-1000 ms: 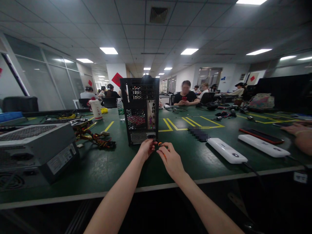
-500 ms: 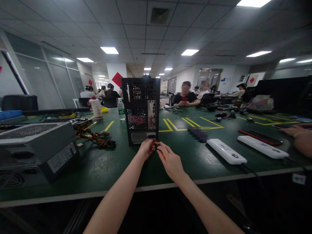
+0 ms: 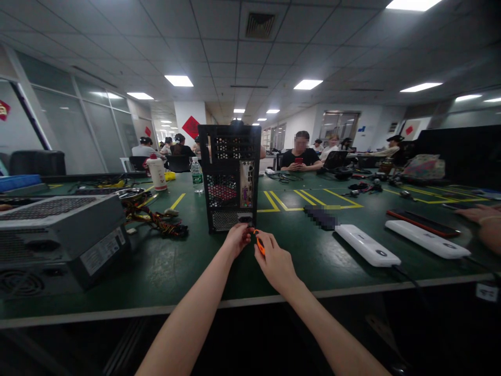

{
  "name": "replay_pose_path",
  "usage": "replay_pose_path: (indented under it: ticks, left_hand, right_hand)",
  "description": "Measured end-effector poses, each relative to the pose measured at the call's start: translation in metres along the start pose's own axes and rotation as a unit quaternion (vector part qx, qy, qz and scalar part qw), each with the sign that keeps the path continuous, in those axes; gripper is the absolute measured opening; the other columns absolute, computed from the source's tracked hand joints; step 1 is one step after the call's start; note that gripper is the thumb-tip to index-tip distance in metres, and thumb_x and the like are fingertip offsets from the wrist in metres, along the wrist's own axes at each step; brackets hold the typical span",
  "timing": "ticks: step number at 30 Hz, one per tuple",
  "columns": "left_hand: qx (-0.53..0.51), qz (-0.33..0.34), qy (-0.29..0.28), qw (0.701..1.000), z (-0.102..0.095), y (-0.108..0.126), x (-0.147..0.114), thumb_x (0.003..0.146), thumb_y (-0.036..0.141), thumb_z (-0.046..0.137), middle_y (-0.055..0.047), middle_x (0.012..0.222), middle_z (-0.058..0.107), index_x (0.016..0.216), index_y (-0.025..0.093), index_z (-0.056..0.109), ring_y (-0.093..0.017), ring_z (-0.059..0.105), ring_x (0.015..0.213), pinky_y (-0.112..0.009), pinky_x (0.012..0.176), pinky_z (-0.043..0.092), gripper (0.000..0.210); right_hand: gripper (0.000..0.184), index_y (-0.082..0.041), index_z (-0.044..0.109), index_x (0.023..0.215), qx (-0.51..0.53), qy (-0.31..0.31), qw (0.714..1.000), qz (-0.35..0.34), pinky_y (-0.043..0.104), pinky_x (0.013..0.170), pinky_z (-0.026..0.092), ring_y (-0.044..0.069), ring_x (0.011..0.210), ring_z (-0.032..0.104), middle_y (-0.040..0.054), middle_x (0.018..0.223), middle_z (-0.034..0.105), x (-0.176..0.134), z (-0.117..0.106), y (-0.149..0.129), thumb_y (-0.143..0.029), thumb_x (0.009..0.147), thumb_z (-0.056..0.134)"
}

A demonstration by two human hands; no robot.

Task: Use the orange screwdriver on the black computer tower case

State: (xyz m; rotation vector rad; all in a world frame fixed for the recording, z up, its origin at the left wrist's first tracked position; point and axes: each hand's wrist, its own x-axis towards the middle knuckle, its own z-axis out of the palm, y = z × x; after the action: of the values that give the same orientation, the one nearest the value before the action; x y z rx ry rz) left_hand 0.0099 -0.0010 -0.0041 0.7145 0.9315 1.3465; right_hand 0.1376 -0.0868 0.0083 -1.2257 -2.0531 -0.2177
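A black computer case [image 3: 230, 177] stands upright, with its back panel towards me. At its lower right corner, just below the power socket, is my left hand [image 3: 238, 237]. The fingers there are closed in a pinch, and whatever is between them is too small to name. My right hand [image 3: 276, 263] is closed around an orange-and-black hand tool [image 3: 260, 245]. Only part of its orange body shows between the fingers, and its tip is close to my left fingertips. Whether the tip touches the case I cannot tell.
Grey power supplies [image 3: 58, 235] stand at the left, near a bundle of cables [image 3: 156, 222]. Behind are a water bottle [image 3: 197, 176] and a white bottle [image 3: 157, 173]. White power banks [image 3: 366, 245] lie to the right. Another person's hand [image 3: 485, 216] rests at the far right.
More of the orange tool shows in my right hand, which has opened slightly around it. My left hand stays by the case's lower corner. The whole view has shifted a little.
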Motion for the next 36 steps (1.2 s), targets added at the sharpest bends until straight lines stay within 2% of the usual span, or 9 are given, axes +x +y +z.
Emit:
replay_pose_path:
  ticks: [4, 7, 10, 15, 20, 27, 29, 33, 36]
  left_hand:
    - [0.003, -0.001, 0.002, 1.000, -0.0003, 0.0003, 0.0004, 0.072, 0.017, 0.050, -0.004, 0.065, 0.057, 0.082, 0.014, 0.045, -0.004, 0.042, 0.040, -0.014, 0.037, 0.029, 0.012]
    - [0.002, 0.002, -0.004, 1.000, -0.0009, 0.0001, 0.0008, 0.072, 0.017, 0.050, -0.005, 0.067, 0.058, 0.083, 0.014, 0.045, -0.004, 0.043, 0.041, -0.015, 0.037, 0.030, 0.012]
    - [0.003, 0.002, -0.003, 1.000, -0.0009, 0.0001, 0.0004, 0.072, 0.018, 0.050, -0.004, 0.068, 0.058, 0.083, 0.014, 0.046, -0.004, 0.044, 0.041, -0.015, 0.037, 0.031, 0.013]
    - [0.004, 0.000, -0.004, 1.000, 0.0007, 0.0014, -0.0025, 0.071, 0.020, 0.052, -0.004, 0.067, 0.057, 0.080, 0.013, 0.047, -0.004, 0.043, 0.041, -0.015, 0.037, 0.032, 0.012]
    - [0.002, -0.006, -0.002, 1.000, 0.0024, 0.0032, -0.0044, 0.072, 0.019, 0.050, -0.004, 0.064, 0.057, 0.079, 0.013, 0.047, -0.004, 0.043, 0.041, -0.015, 0.037, 0.031, 0.010]
    - [0.001, -0.010, 0.006, 1.000, 0.0033, 0.0046, -0.0048, 0.072, 0.019, 0.050, -0.005, 0.067, 0.059, 0.081, 0.013, 0.047, -0.004, 0.043, 0.041, -0.015, 0.037, 0.031, 0.011]
    - [0.002, -0.009, 0.007, 1.000, 0.0032, 0.0041, -0.0047, 0.072, 0.019, 0.050, -0.005, 0.067, 0.058, 0.082, 0.013, 0.047, -0.004, 0.043, 0.040, -0.015, 0.037, 0.031, 0.012]
    - [0.000, -0.009, 0.001, 1.000, 0.0021, 0.0030, -0.0040, 0.072, 0.019, 0.050, -0.004, 0.066, 0.058, 0.082, 0.013, 0.047, -0.004, 0.043, 0.040, -0.015, 0.037, 0.032, 0.012]
    - [-0.014, -0.007, -0.015, 1.000, 0.0004, 0.0019, -0.0023, 0.072, 0.019, 0.050, -0.003, 0.062, 0.056, 0.082, 0.013, 0.047, -0.004, 0.043, 0.040, -0.014, 0.037, 0.032, 0.012]
  right_hand:
    - [0.024, -0.022, 0.046, 0.101, -0.004, 0.012, 0.999, 0.031, 0.021, 0.055, 0.041, 0.012, 0.072, 0.056, 0.0035, 0.095, 0.053, 0.0008, -0.0010, 0.0047, -0.030, 0.086, 0.029]
    - [0.019, -0.021, 0.049, 0.092, 0.011, 0.009, 1.000, 0.022, 0.020, 0.056, 0.042, 0.011, 0.072, 0.055, 0.0038, 0.098, 0.049, 0.0008, -0.0010, 0.0049, -0.030, 0.084, 0.034]
    - [0.016, -0.019, 0.047, 0.093, 0.027, 0.010, 1.000, 0.005, 0.022, 0.060, 0.043, 0.011, 0.075, 0.054, 0.0058, 0.104, 0.043, 0.0009, 0.0004, 0.0027, -0.022, 0.079, 0.039]
    - [0.024, -0.017, 0.042, 0.097, 0.045, 0.007, 0.999, -0.015, 0.024, 0.060, 0.046, 0.013, 0.078, 0.053, 0.0071, 0.100, 0.042, 0.0007, 0.0024, 0.0012, -0.014, 0.073, 0.041]
    - [0.024, -0.017, 0.040, 0.103, 0.039, 0.031, 0.999, -0.018, 0.023, 0.056, 0.046, 0.014, 0.076, 0.054, 0.0066, 0.099, 0.046, 0.0002, 0.0019, 0.0045, -0.024, 0.081, 0.038]
    - [0.025, -0.019, 0.044, 0.098, 0.009, 0.058, 0.997, 0.049, 0.022, 0.046, 0.043, 0.014, 0.067, 0.054, 0.0055, 0.091, 0.047, 0.0014, 0.0010, 0.0087, -0.036, 0.084, 0.033]
    - [0.023, -0.018, 0.043, 0.099, 0.029, 0.068, 0.997, 0.037, 0.025, 0.050, 0.045, 0.015, 0.073, 0.054, 0.0073, 0.095, 0.046, 0.0014, 0.0014, 0.0076, -0.032, 0.082, 0.036]
    - [0.027, -0.013, 0.041, 0.103, 0.024, 0.100, 0.994, -0.039, 0.036, 0.077, 0.043, 0.021, 0.097, 0.045, 0.0127, 0.106, 0.042, 0.0011, 0.0044, 0.0060, -0.019, 0.076, 0.042]
    - [0.030, -0.012, 0.038, 0.108, -0.009, 0.097, 0.991, -0.089, 0.037, 0.081, 0.040, 0.021, 0.097, 0.044, 0.0129, 0.105, 0.046, 0.0049, 0.0055, 0.0080, -0.015, 0.079, 0.039]
